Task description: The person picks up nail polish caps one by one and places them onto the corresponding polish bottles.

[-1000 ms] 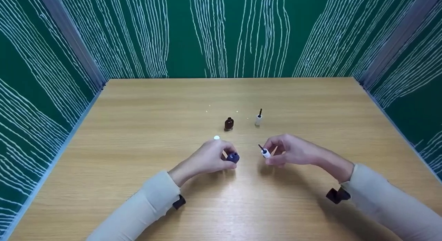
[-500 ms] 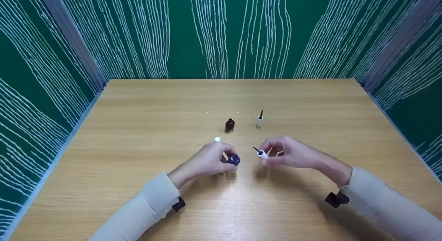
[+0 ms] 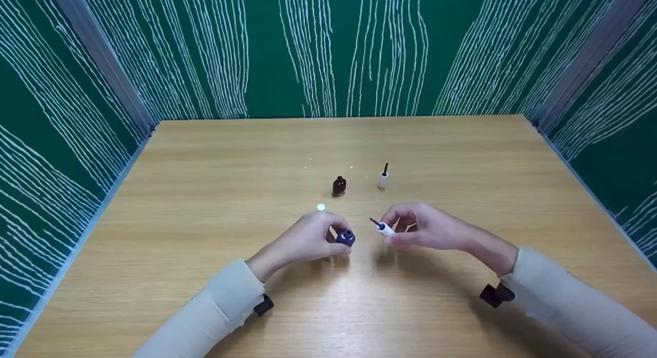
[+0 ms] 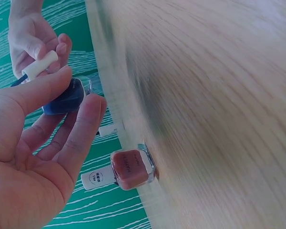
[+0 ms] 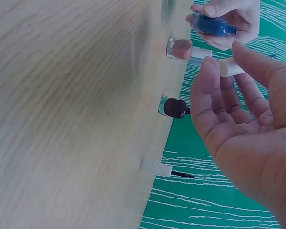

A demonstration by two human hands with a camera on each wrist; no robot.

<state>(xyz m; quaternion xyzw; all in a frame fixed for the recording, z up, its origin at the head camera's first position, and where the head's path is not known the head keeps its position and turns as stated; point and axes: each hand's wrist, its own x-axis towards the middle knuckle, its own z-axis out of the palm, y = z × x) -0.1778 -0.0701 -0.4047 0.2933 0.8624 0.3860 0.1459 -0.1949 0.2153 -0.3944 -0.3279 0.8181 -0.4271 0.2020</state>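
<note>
Closer to the squarish dark-blue glass bottle [image 3: 346,238] than a second ago, the white cylindrical cap with its dark brush [image 3: 385,229] now tips further left. My left hand [image 3: 313,238] pinches the bottle above the wooden table [image 3: 231,158]; my right hand [image 3: 430,227] pinches the cap. Both should be light, stiff and slick, the glass breakable, so sides and barrel suit fingertips best. Beyond stand a dark-red glass bottle [image 3: 339,186] and a second white brush cap [image 3: 383,180], brush up. From above, my left hand hides most of a peach-pink, white-capped bottle [image 4: 129,169]; the blue lettering is unreadable.
</note>
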